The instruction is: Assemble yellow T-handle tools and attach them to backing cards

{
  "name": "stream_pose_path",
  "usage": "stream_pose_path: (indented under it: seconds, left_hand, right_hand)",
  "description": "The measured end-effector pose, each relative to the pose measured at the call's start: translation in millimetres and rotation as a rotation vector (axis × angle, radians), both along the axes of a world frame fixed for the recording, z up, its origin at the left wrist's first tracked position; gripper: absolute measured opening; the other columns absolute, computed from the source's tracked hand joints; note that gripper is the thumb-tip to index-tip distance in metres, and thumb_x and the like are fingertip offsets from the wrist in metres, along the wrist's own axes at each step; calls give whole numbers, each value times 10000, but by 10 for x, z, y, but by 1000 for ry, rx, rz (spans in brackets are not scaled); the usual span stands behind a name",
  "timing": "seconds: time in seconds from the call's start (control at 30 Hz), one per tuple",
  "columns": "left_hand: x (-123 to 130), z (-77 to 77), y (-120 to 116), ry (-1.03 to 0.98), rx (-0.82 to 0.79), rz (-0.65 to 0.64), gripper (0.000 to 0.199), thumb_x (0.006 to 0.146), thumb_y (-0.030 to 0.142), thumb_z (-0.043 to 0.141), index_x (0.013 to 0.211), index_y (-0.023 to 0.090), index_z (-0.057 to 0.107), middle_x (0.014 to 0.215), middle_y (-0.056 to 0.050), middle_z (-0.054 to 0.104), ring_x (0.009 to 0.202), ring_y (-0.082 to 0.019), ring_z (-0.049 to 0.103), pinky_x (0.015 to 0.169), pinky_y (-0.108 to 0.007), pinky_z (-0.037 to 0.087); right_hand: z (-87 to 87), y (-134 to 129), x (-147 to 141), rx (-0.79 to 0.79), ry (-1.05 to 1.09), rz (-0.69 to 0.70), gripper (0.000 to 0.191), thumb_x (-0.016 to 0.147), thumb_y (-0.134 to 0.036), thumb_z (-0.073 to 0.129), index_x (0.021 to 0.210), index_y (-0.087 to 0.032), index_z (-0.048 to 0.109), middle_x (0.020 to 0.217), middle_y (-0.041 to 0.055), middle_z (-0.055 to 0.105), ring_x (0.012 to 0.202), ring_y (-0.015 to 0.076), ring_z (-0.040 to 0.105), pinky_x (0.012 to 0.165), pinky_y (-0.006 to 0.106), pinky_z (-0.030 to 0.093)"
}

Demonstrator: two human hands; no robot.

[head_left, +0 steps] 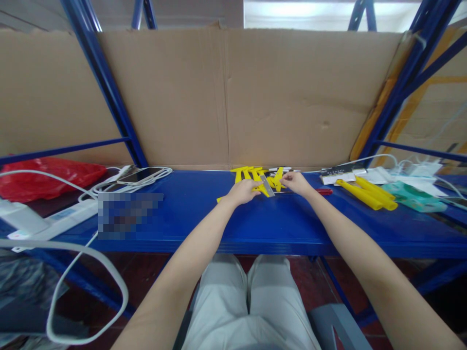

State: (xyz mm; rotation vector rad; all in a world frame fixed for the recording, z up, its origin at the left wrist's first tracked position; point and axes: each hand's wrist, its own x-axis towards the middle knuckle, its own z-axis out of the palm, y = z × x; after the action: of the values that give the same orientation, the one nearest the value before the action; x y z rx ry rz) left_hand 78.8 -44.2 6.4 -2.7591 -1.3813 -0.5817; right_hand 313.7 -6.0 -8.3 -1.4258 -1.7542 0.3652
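Observation:
My left hand (243,192) is closed at the back of the blue table, its fingers gripping a yellow plastic piece (261,189). Against that piece lies a flat grey strip (267,186), slanting. Just to the right, my right hand (296,181) has thumb and fingers pinched together beside an upright yellow part (278,179); whatever sits in the pinch is too small to make out. Behind the left hand, several yellow T-shaped pieces (243,171) are lined up. A tool with a red handle (324,191) rests on the table under my right wrist.
Two yellow tubes (365,194), a black-and-white box (341,173) and a green plastic packet (416,197) lie right. Left are a white power strip (73,216), coiled white cables (153,177) and a red bag (54,177). Cardboard (226,97) walls the back between blue posts.

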Motion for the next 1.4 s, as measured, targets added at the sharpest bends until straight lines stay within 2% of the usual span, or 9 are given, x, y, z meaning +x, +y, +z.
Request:
stream_pose_path:
  seconds: [0.13, 0.3, 0.5, 0.67, 0.87, 1.17, 1.4]
  left_hand:
    - [0, 1, 2, 4, 6, 2, 422, 865, 283, 616, 1287, 267, 604, 1278, -63, 638, 1198, -228, 570, 1023, -356, 422]
    - [12, -1, -2, 17, 13, 13, 441, 866, 282, 615, 1303, 231, 589, 1263, -80, 646, 1180, -226, 581, 1008, -335, 429]
    - [23, -18, -9, 15, -15, 29, 587, 866, 304, 613, 1423, 214, 448, 1265, -115, 638, 1191, -262, 572, 993, -372, 442]
    - [24, -33, -6, 14, -12, 53, 695, 863, 330, 608, 1487, 210, 325, 1280, -112, 623, 1198, -260, 568, 996, -355, 442]
    - [27, -40, -5, 22, -21, 62, 722, 857, 344, 615, 1492, 185, 312, 1275, -126, 622, 1176, -275, 584, 989, -355, 445]
    - [39, -35, -24, 8, -34, 51, 720, 854, 325, 627, 1488, 179, 317, 1309, -137, 601, 1182, -265, 580, 991, -348, 444]
    - [42, -44, -26, 0, -28, 42, 717, 859, 326, 622, 1489, 180, 314, 1290, -135, 616, 1174, -261, 588, 981, -347, 454]
  right_hand:
    - [7, -1, -13, -21, -11, -36, 86, 720, -179, 580, 636, -165, 573, 602, -1, 628, 582, 133, 592, 620, 254, 488]
    - [86, -82, -67, -35, 138, -55, 113, 756, -180, 574, 644, -172, 562, 541, -24, 574, 499, 108, 541, 552, 228, 454]
    - [168, -197, -154, -112, 393, 61, 209, 782, -242, 617, 611, -185, 511, 428, -51, 454, 394, 72, 401, 428, 198, 340]
    - [176, -248, -238, -242, 546, 241, 279, 731, -284, 678, 581, -178, 469, 458, -71, 395, 386, 41, 312, 390, 190, 231]
    - [149, -298, -357, -378, 517, 268, 293, 701, -275, 692, 576, -181, 443, 451, -86, 362, 378, 26, 247, 382, 184, 159]
    - [208, -409, -471, -430, 434, 213, 258, 740, -177, 619, 555, -178, 440, 426, -87, 358, 344, 18, 253, 365, 170, 140]
    - [226, -452, -516, -435, 398, 183, 262, 756, -171, 604, 554, -174, 437, 424, -91, 348, 345, 15, 248, 363, 166, 142]
